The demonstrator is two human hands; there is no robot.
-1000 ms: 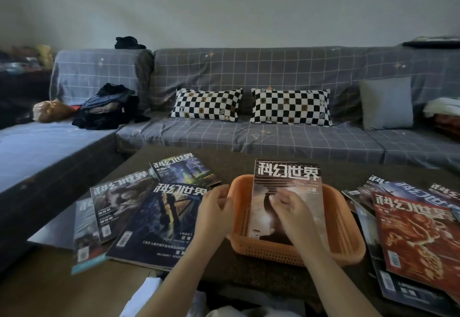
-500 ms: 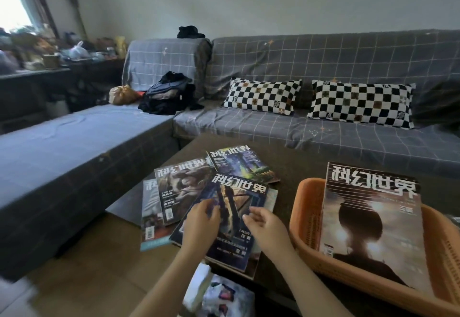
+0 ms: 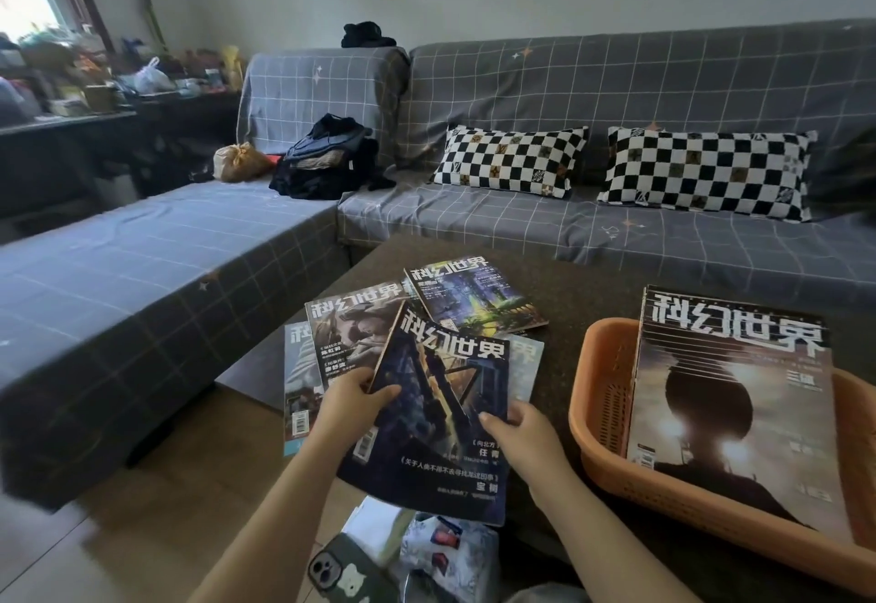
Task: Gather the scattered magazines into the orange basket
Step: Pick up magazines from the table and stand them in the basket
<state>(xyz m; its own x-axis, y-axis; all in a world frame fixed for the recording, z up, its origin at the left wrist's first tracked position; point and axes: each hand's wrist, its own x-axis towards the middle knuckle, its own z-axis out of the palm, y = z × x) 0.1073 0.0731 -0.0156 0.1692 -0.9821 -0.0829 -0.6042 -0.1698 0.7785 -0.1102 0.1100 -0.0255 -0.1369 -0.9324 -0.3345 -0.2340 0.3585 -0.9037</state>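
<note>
A dark blue magazine (image 3: 441,408) is lifted at a tilt off the pile on the dark table. My left hand (image 3: 353,396) pinches its left edge and my right hand (image 3: 516,432) grips its right edge. Under and behind it lie more magazines: a brown-toned one (image 3: 348,337), a blue-green one (image 3: 467,294), and a pale one (image 3: 296,384) at the far left. The orange basket (image 3: 604,394) stands at the right with one sunset-cover magazine (image 3: 730,408) leaning in it.
A grey checked corner sofa (image 3: 189,242) wraps the table's far and left sides, with two chequered pillows (image 3: 507,161) and a heap of dark clothes (image 3: 327,157). A phone (image 3: 339,574) and patterned cloth lie at the bottom near my lap.
The view swung left from the basket to the pile. Both hands left the basket's magazine, reached the dark blue magazine and have raised it off the pile.
</note>
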